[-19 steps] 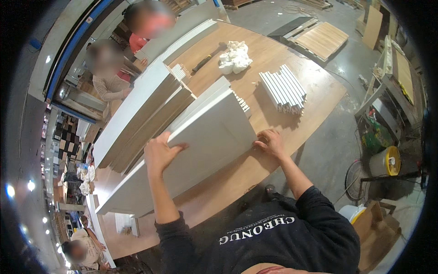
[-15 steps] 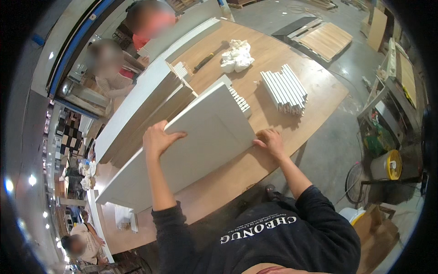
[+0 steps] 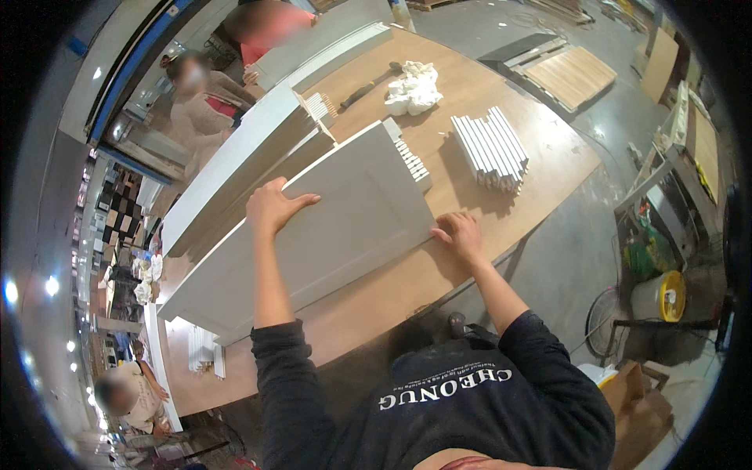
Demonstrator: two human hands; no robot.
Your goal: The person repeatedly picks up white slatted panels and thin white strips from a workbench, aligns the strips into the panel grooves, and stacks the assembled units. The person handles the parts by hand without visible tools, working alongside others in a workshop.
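A long white panel [image 3: 337, 235] with a shallow recessed face stands tilted on its long edge across the wooden table [image 3: 540, 168]. My left hand [image 3: 274, 205] grips its upper edge, the thumb laid on the face and the fingers mostly hidden behind. At the near right corner my right hand [image 3: 460, 235] is closed on the panel's end with bent fingers. Behind the panel, white slotted strips [image 3: 411, 160] partly show. To the right lies a stack of narrow white strips [image 3: 491, 149].
Beyond the panel are a stack of long white boards [image 3: 231, 164], a hammer [image 3: 368, 88] and a crumpled white cloth [image 3: 413, 90]. More white strips [image 3: 205, 351] lie at the table's left end. Two people stand across the table, another at far left. A bucket [image 3: 658, 298] stands right.
The view has shifted slightly. Both hands keep their places on the panel, which shows little movement against the table. One person across the table has a changed posture.
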